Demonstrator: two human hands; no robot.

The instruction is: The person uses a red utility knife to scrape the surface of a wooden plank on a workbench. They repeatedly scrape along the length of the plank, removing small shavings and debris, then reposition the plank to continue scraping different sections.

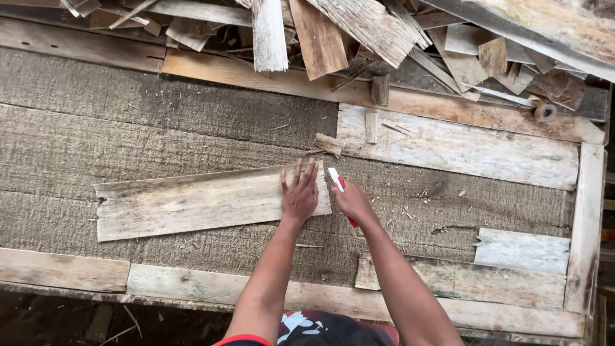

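rough weathered wood plank (192, 202); glossy red-white plastic pen (337, 183).

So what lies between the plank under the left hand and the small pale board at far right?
In the head view: the right hand with its red-and-white tool, then rough tabletop strewn with wood chips.

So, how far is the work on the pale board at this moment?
Done: the pale board lies flat on the rough workbench, and small shavings lie to its right. In hand: the left hand presses the board's right end, while the right hand holds a red and white tool at that end's edge. Left: no mark or cut shows on the board yet.
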